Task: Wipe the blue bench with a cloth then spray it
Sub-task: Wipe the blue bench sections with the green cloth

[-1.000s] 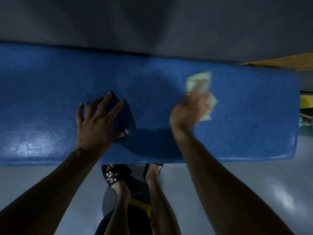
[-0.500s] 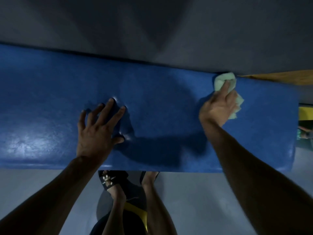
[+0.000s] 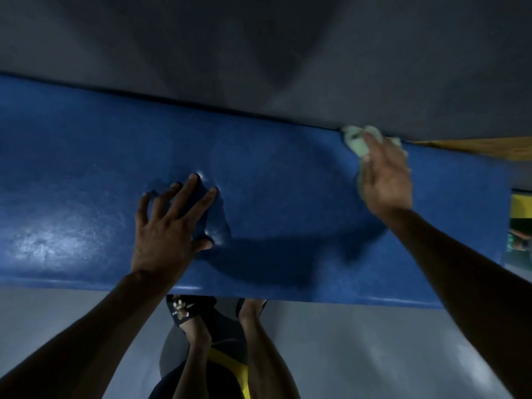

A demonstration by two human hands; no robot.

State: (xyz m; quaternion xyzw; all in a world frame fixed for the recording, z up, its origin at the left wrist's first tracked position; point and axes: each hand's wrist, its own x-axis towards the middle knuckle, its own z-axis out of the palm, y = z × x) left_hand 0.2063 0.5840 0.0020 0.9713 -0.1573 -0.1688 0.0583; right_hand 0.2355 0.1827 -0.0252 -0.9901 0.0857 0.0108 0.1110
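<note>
1. Bench [image 3: 288,174] padding, blue and slightly glossy, runs across the view from the left edge to its right end; its near edge lies just above the person's legs [image 3: 253,341] and a black sandal [image 3: 184,311] on the grey floor [image 3: 374,349].
2. Toward the near edge, left of the middle, the left hand [image 3: 169,226] lies flat with fingers spread, grasping nothing, and its fingertips dent the padding.
3. A dark shadow spreads over the padding between the two arms.
4. At the far edge, near the right end, the right hand [image 3: 384,180] presses a pale green cloth [image 3: 357,142] onto the bench; its fingers lie over the crumpled cloth, which sticks out past the fingertips up to the bench's far rim.
5. Beyond the far edge is a grey wall [image 3: 259,53], and a yellowish-brown strip [image 3: 483,146] shows past the bench's far right corner.
</note>
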